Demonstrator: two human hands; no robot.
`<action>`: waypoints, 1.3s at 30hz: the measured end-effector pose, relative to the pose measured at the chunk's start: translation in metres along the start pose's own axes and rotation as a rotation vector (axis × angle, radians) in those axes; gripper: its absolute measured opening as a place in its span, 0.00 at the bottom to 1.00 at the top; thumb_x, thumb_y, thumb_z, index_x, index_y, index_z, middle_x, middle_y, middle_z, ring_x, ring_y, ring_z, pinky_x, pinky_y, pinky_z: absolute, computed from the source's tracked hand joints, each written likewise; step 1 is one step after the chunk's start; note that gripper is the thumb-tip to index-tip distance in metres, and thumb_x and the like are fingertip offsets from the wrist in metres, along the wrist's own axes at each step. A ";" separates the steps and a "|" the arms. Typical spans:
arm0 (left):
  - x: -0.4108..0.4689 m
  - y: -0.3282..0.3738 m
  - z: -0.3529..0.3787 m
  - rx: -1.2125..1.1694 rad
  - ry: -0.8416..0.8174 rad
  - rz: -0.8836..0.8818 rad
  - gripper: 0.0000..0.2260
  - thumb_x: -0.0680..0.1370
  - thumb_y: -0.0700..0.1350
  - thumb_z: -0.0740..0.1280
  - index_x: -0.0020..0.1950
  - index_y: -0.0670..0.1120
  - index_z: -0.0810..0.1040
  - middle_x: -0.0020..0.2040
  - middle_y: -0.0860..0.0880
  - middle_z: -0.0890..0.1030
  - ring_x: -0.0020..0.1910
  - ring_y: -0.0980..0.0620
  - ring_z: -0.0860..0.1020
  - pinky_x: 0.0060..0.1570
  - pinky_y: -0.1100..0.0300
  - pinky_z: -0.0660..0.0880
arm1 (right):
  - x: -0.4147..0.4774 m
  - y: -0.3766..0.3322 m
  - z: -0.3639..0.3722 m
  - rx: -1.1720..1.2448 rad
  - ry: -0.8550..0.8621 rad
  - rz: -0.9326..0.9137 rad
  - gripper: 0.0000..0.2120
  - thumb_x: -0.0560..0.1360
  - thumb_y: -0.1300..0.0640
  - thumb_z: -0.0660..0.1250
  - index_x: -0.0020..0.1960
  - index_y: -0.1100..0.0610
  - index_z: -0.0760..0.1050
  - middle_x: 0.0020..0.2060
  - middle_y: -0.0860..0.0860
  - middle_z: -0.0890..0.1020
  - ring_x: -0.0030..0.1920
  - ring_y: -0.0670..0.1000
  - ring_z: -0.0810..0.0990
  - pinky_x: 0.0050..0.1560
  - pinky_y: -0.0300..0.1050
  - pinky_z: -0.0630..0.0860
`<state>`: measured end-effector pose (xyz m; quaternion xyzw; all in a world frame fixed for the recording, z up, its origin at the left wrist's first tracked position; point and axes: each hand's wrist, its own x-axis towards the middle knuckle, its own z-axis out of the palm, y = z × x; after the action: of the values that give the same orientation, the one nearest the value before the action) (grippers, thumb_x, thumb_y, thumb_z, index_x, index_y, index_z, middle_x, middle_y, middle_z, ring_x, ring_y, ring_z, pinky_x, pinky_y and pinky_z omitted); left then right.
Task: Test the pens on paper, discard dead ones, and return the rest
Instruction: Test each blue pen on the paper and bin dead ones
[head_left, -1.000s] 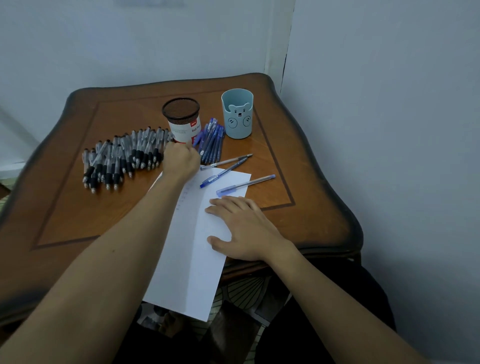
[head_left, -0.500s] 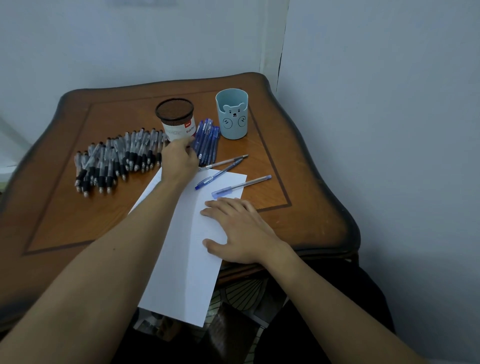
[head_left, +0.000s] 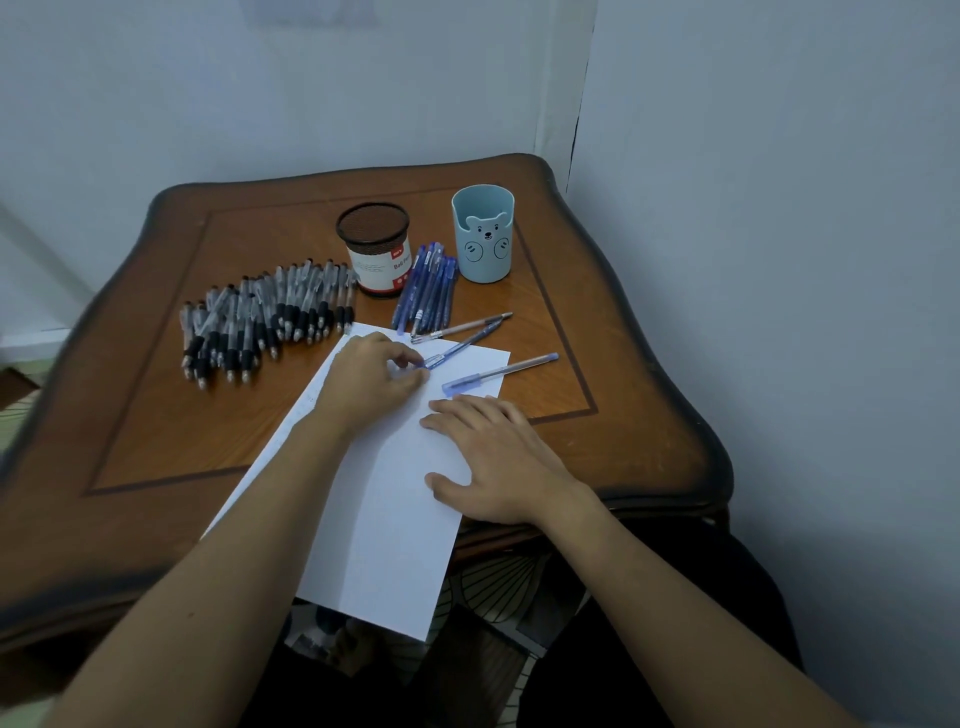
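A white paper sheet (head_left: 384, 499) lies on the wooden table (head_left: 156, 415) and hangs over its near edge. My right hand (head_left: 498, 457) rests flat on the sheet's right side, fingers straight. My left hand (head_left: 371, 379) sits on the sheet's upper part, fingers curled, and pinches the near end of a blue pen (head_left: 462, 344) that lies slanted across the top corner. A blue-capped pen (head_left: 498, 371) lies just right of it, and a grey pen (head_left: 462, 327) just behind. A bundle of blue pens (head_left: 428, 291) and a spread of several black-grip pens (head_left: 265, 317) lie farther back.
A black mesh cup with a red-and-white label (head_left: 374, 249) stands behind the pens. A light blue bear cup (head_left: 483, 236) stands to its right. Walls close in behind and on the right of the table. Dark floor clutter shows below the near edge.
My left hand drew back from beside the mesh cup onto the paper and reached the blue pen's near end. My right hand stayed flat on the sheet.
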<state>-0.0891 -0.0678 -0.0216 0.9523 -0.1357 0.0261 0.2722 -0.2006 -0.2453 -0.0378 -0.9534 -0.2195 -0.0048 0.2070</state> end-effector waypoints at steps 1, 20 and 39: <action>-0.001 -0.002 -0.001 0.007 0.002 -0.004 0.09 0.79 0.48 0.71 0.56 0.48 0.86 0.52 0.48 0.83 0.49 0.52 0.75 0.45 0.59 0.68 | 0.000 0.000 0.000 0.000 -0.001 0.000 0.29 0.77 0.40 0.61 0.75 0.48 0.65 0.77 0.44 0.62 0.77 0.46 0.55 0.76 0.49 0.48; -0.026 0.005 -0.045 -1.460 0.610 -0.420 0.13 0.87 0.50 0.53 0.48 0.47 0.71 0.33 0.49 0.74 0.30 0.52 0.72 0.34 0.57 0.79 | 0.004 -0.009 -0.007 0.030 -0.024 0.036 0.27 0.78 0.43 0.63 0.74 0.50 0.65 0.74 0.46 0.66 0.75 0.47 0.57 0.76 0.50 0.48; -0.036 -0.009 -0.043 -1.348 0.581 -0.509 0.11 0.80 0.32 0.62 0.56 0.41 0.82 0.46 0.48 0.82 0.26 0.57 0.67 0.25 0.65 0.61 | 0.003 -0.006 0.004 -0.062 -0.039 0.052 0.31 0.81 0.39 0.55 0.79 0.50 0.57 0.80 0.48 0.57 0.80 0.49 0.50 0.79 0.54 0.41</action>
<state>-0.1197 -0.0290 0.0059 0.5377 0.1773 0.1232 0.8150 -0.2011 -0.2375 -0.0383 -0.9646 -0.1984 0.0124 0.1732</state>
